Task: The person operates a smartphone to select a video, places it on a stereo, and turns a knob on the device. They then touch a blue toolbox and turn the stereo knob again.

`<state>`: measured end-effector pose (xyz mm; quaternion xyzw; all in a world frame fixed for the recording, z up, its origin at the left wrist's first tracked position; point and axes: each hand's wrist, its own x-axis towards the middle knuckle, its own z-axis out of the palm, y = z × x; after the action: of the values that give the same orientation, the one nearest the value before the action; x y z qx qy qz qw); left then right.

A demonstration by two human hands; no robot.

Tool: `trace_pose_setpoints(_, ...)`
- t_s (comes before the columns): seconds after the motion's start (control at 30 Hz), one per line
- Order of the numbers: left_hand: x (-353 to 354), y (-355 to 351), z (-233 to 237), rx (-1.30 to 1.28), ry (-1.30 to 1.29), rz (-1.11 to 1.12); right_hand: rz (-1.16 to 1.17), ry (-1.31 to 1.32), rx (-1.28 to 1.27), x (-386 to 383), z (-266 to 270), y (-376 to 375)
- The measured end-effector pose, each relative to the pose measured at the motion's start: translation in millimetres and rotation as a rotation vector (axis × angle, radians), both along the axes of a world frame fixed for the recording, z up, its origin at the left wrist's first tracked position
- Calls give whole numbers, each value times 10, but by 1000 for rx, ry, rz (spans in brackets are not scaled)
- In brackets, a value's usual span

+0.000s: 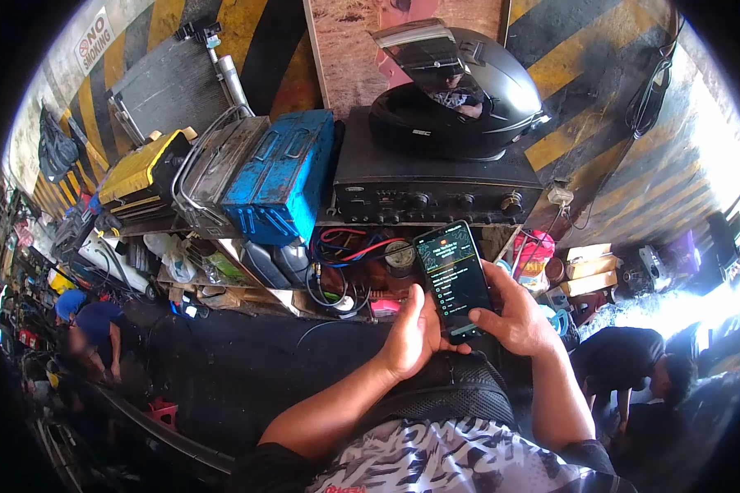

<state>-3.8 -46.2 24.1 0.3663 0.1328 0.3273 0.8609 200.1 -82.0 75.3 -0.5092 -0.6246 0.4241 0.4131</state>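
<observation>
A smartphone (452,283) with a dark screen showing lines of text is held upright and slightly tilted in front of the shelf. My right hand (514,316) is wrapped round its right side and lower part, the thumb over the lower screen. At the phone's lower left is my left hand (411,333), palm turned toward the phone, thumb raised and apart from the fingers, whose tips reach behind the phone's bottom edge. Above the phone, a black amplifier (436,185) carries a black helmet (485,90) with its visor up.
Blue (284,168), grey (222,160) and yellow (144,172) toolboxes stand on the shelf. Cables (345,255) hang below. One person (99,329) bends at the left, another (625,357) at the right. A red stool (163,411) stands lower left.
</observation>
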Motion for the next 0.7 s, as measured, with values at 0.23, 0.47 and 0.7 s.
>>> trace_pose_setpoints(0.23, 9, -9, 10, -2, 22, 8, -3, -8, 8, 1, 35, 12)
trace_pose_setpoints(0.47, 19, -28, 39, -11, 22, 12, -69, 16, 10, -11, 72, 84)
trace_pose_setpoints(0.7, 55, -28, 24, 14, 33, 9, -241, 33, 49, -20, 239, 349)
